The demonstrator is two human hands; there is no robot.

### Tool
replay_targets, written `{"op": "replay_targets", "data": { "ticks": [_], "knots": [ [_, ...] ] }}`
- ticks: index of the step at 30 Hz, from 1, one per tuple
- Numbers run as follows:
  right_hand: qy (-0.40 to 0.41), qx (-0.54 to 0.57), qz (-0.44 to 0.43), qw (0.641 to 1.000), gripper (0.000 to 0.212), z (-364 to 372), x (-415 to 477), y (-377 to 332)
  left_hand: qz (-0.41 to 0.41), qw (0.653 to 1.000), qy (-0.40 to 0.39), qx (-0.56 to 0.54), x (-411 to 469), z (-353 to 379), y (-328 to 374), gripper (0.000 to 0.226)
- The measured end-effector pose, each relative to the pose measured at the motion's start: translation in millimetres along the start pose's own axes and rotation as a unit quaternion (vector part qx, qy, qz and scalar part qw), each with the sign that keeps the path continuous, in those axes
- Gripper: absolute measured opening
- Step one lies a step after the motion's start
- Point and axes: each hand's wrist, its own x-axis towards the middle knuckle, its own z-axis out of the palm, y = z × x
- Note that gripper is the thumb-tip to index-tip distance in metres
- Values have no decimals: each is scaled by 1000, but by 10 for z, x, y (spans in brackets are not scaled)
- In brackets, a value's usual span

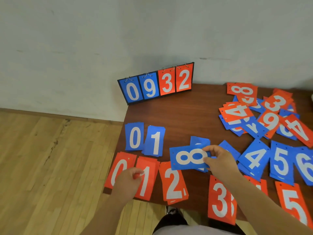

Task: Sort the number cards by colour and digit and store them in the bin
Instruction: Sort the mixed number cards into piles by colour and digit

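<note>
My right hand (220,160) pinches a blue 8 card (188,157), turned sideways, just above the table's middle. Under it lie more blue cards (199,141). My left hand (130,180) hovers with curled fingers over the red 0 pile (118,168) and red 1 pile (147,177); whether it holds a card I cannot tell. Blue 0 (134,136) and blue 1 (155,141) piles lie behind them. Red 2 (173,182), red 3 (221,200) and red 5 (293,202) piles line the near edge. Blue 4 (254,158), 5 (281,163) and 6 (304,165) piles sit at the right.
A mixed heap of red and blue cards (264,112) covers the far right of the brown table (186,116). A flip scoreboard (157,83) reading 0 9 3 2 stands at the table's far left corner against the wall. Wooden floor (50,167) lies to the left. No bin is in view.
</note>
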Motion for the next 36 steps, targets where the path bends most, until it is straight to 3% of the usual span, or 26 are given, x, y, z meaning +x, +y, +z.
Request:
{"op": "replay_targets", "data": {
  "ticks": [5, 9, 11, 13, 17, 20, 23, 26, 31, 36],
  "knots": [
    [-12, -29, 5, 999, 25, 138, -47, 126, 37, 967, 80, 239, 58, 336, -124, 12],
    [-19, -39, 5, 999, 23, 130, -89, 97, 30, 954, 112, 278, -28, 380, -47, 28],
    [-28, -29, 1, 999, 23, 138, -118, 79, 34, 975, 95, 197, -100, 382, 95, 28],
    [-32, -3, 2, 999, 23, 130, -146, 64, 44, 997, 54, 24, -221, 404, 341, 26],
    [-11, 111, 28, 993, 26, 69, -189, 76, 46, 972, -66, -220, -460, 602, 931, 28],
    [6, 182, 48, 982, 24, -92, -270, 146, 24, 954, -49, -295, -475, 792, 1273, 31],
    [32, 187, 43, 981, 19, -426, -375, 323, 50, 949, -19, -311, -457, 1033, 1628, 29],
    [57, 194, 35, 979, 14, -882, -493, 565, 82, 946, -36, -312, -505, 1349, 2079, 31],
    [100, 209, 29, 972, 13, -1759, -676, 1088, 157, 961, -69, -216, -655, 2077, 2788, 33],
    [140, 229, 39, 962, 13, -2740, -676, 1777, 242, 955, -81, -151, -993, 3060, 3512, 32]
  ]
}}
